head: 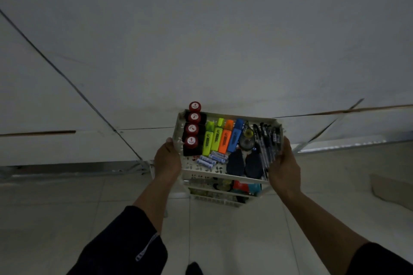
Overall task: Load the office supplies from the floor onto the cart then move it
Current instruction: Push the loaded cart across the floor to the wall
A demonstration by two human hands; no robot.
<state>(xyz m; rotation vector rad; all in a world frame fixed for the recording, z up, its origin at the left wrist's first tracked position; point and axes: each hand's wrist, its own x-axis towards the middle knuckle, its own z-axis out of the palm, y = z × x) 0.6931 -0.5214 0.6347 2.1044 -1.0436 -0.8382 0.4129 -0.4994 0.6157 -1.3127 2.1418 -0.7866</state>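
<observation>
White perforated cart (228, 116) with red-capped black stamps (194, 128), highlighters (222, 137) in lime, yellow, orange and blue, blue-and-white batteries (211, 159), on pale grey floor tiles (234, 241).

White cart (225, 179), top tray full

The cart's lower shelves (220, 194) sit mostly hidden beneath its top tray (225, 116), their contents unreadable.

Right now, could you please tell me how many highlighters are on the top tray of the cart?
4, side by side mid-tray: yellow-green highlighter, yellow highlighter, orange highlighter and blue highlighter. Lower shelves are mostly hidden, so more may sit there.
</observation>
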